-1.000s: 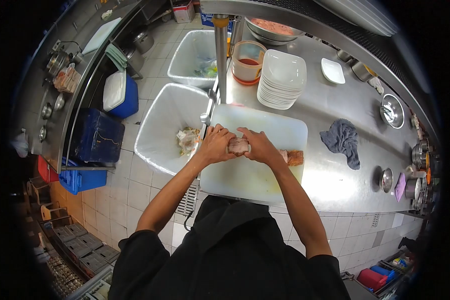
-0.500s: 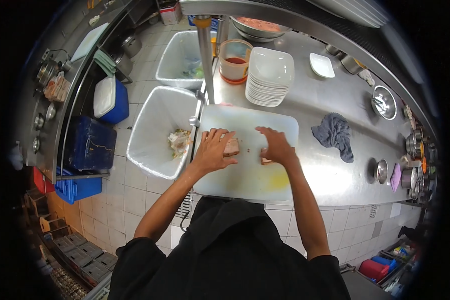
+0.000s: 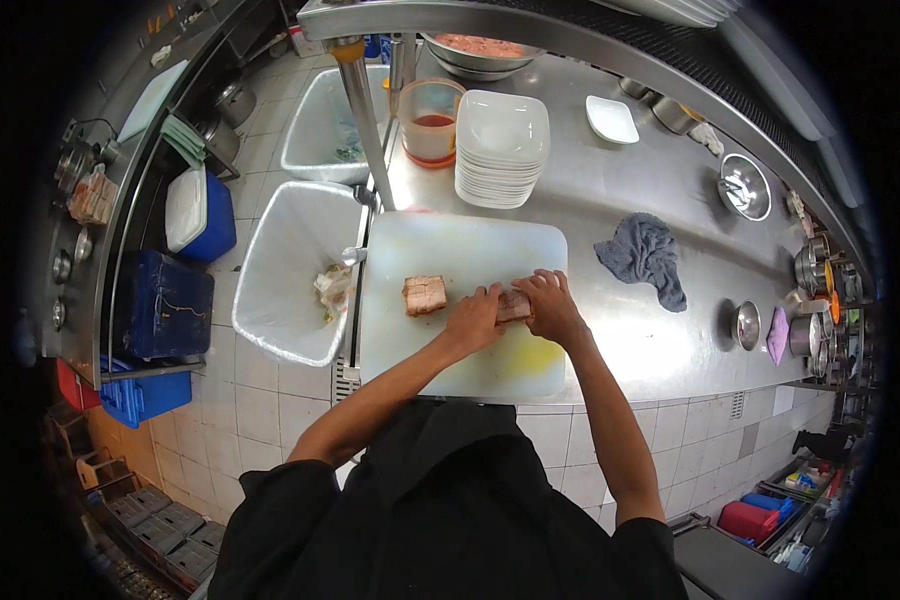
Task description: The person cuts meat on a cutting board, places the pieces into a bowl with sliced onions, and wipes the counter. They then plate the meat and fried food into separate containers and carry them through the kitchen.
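Note:
Both of my hands grip one block of meat point(image 3: 513, 307) on the white cutting board point(image 3: 400, 350). My left hand point(image 3: 474, 318) holds its left end and my right hand point(image 3: 552, 305) its right end, so only the middle of the block shows. To the left lies a second block of layered meat, like pork belly point(image 3: 425, 295), untouched, with its pale cut face up. A few small crumbs are near it. Yellow stains mark the board's lower right part.
Left of the board stands a lined white bin point(image 3: 260, 290) with scraps inside. Behind the board are stacked white dishes point(image 3: 503, 140) and a plastic tub of red liquid point(image 3: 432, 130). A grey cloth point(image 3: 645, 260) lies to the right. A metal post point(image 3: 365, 120) rises at the board's back left.
My left hand has left the left block and moved right to the other one. My right hand has closed on that same block. The camera view has shifted slightly.

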A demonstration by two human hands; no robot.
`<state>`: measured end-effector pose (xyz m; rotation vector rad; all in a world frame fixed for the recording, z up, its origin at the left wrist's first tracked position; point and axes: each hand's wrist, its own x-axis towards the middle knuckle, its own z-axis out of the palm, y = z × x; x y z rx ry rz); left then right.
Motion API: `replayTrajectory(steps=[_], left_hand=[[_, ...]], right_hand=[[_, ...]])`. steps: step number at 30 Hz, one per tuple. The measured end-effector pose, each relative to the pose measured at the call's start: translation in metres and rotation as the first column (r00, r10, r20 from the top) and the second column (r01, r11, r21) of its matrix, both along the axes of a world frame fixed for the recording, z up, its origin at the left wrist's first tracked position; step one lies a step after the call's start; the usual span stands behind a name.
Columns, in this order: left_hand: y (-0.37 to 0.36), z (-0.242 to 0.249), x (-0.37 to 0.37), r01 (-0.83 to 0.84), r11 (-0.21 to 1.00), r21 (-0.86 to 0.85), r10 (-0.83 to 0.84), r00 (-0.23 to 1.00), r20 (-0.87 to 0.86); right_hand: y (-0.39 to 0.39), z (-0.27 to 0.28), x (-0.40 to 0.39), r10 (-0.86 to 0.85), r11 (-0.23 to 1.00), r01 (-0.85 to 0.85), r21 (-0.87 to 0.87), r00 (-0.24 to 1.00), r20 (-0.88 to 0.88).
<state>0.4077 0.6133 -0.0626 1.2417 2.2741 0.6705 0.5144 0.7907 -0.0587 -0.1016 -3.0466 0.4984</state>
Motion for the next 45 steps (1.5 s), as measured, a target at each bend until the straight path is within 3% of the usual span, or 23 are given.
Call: replayTrajectory(steps=[5,10,13,15,16,22,27,31,36,40,43,44,45], left_hand=[[0.003,-0.019,0.0,-0.019,0.994,0.112,0.016,0.999,0.031],[-0.008,0.0,0.0,-0.081,0.984,0.161,0.083,0.997,-0.004],[-0.02,0.024,-0.008,-0.129,0.983,0.127,0.134,0.991,-0.03],[-0.041,0.044,-0.025,-0.165,0.972,0.168,0.175,0.983,-0.046],[-0.052,0.048,-0.035,-0.165,0.965,0.205,0.187,0.978,-0.093],[-0.099,0.06,-0.08,-0.235,0.968,0.092,0.243,0.965,-0.093],[-0.103,0.067,-0.084,-0.284,0.959,0.023,0.284,0.959,0.021],[-0.103,0.06,-0.083,-0.277,0.96,0.048,0.278,0.961,-0.002],[-0.104,0.072,-0.082,-0.273,0.961,-0.041,0.275,0.96,0.052],[-0.104,0.068,-0.076,-0.355,0.933,0.059,0.36,0.927,-0.108],[-0.086,0.083,-0.065,-0.363,0.914,0.181,0.378,0.924,-0.059],[-0.077,0.083,-0.059,-0.318,0.932,0.171,0.315,0.948,0.047],[-0.068,0.083,-0.052,-0.273,0.947,0.166,0.25,0.957,0.149]], right_hand=[[0.002,0.006,-0.005,0.038,0.999,-0.037,-0.03,0.999,0.022],[-0.009,0.018,-0.011,0.05,0.998,-0.051,-0.034,0.999,-0.017],[-0.019,0.042,-0.022,0.016,0.993,-0.013,-0.115,1.0,0.021],[-0.034,0.057,-0.04,0.03,0.956,-0.035,-0.29,0.999,-0.023],[-0.044,0.06,-0.05,0.033,0.955,-0.039,-0.293,0.999,-0.025],[-0.086,0.058,-0.102,0.139,0.897,-0.159,-0.413,0.987,-0.079],[-0.092,0.048,-0.114,0.153,0.889,-0.125,-0.44,0.988,0.029],[-0.092,0.048,-0.113,0.142,0.886,-0.098,-0.453,0.988,0.064],[-0.091,0.049,-0.115,0.139,0.863,-0.066,-0.5,0.984,0.11],[-0.075,0.061,-0.092,0.078,0.894,-0.058,-0.444,0.997,0.027],[-0.025,0.058,-0.044,-0.101,0.925,0.086,-0.37,0.995,-0.02],[0.003,0.041,-0.025,-0.151,0.863,0.137,-0.486,0.988,0.011],[0.026,0.025,-0.007,-0.176,0.926,0.151,-0.346,0.984,-0.04]])
